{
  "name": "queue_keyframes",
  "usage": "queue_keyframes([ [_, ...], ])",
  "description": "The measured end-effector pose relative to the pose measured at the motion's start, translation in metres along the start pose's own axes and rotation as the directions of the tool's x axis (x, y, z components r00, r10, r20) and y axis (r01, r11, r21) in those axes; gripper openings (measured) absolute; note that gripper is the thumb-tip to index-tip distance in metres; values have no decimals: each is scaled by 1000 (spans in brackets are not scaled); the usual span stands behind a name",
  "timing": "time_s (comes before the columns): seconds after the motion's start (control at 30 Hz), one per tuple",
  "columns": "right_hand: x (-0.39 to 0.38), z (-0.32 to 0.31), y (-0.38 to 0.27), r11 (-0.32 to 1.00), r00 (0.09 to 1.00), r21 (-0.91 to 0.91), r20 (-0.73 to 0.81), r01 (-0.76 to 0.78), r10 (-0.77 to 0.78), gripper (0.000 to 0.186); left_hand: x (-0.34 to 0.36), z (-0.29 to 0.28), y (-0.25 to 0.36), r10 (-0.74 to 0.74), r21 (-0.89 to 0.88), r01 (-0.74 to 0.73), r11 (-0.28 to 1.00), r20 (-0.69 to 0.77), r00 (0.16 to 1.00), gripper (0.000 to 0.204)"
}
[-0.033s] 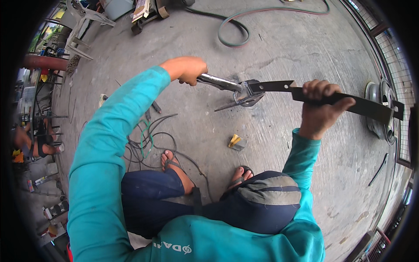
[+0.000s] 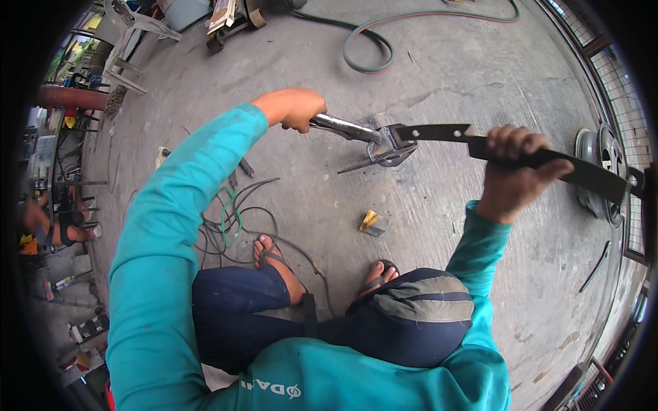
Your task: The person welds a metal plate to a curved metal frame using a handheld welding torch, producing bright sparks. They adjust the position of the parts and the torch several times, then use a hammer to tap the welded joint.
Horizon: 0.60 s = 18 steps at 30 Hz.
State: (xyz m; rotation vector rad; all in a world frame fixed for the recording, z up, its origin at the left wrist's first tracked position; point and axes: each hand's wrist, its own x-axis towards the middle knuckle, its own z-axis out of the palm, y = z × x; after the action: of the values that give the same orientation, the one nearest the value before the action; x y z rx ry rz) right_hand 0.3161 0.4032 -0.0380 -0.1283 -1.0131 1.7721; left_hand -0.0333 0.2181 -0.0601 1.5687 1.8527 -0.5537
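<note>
My left hand point(image 2: 296, 109) is closed round the near end of a shiny metal bar point(image 2: 346, 128). Its other end meets a dark steel bracket point(image 2: 392, 145) with flat plates, standing on the concrete floor. In my right hand point(image 2: 517, 168) is a long dark flat metal strip point(image 2: 589, 175), gripped with fingers over its top and thumb along the lower side. The strip is stepped, with holes in its narrow left part. That left end lies at the bracket; whether it is slotted in or rests against it, I cannot tell.
A small yellow-and-grey block point(image 2: 373, 222) lies before my feet. Black and green cables point(image 2: 233, 219) tangle round my left foot. A hose point(image 2: 370, 65) loops at the back. Wheel rims point(image 2: 603, 171) stand right by a mesh fence. A person point(image 2: 68, 219) sits far left; a plastic chair point(image 2: 127, 41) stands behind.
My right hand and the flat metal strip have shifted a little to the right. The left hand, the shiny bar and the bracket look nearly unmoved.
</note>
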Motion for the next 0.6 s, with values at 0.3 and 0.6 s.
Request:
queue_keyframes([
  [0.3,-12,-6,33,999,999,-44,-40,-32,30,73,7,-7,-1,-22,121,33,992,-92,996,27],
  [0.6,-6,20,-32,993,990,36,80,113,-115,72,8,5,-3,-82,116,92,989,-88,993,27],
])
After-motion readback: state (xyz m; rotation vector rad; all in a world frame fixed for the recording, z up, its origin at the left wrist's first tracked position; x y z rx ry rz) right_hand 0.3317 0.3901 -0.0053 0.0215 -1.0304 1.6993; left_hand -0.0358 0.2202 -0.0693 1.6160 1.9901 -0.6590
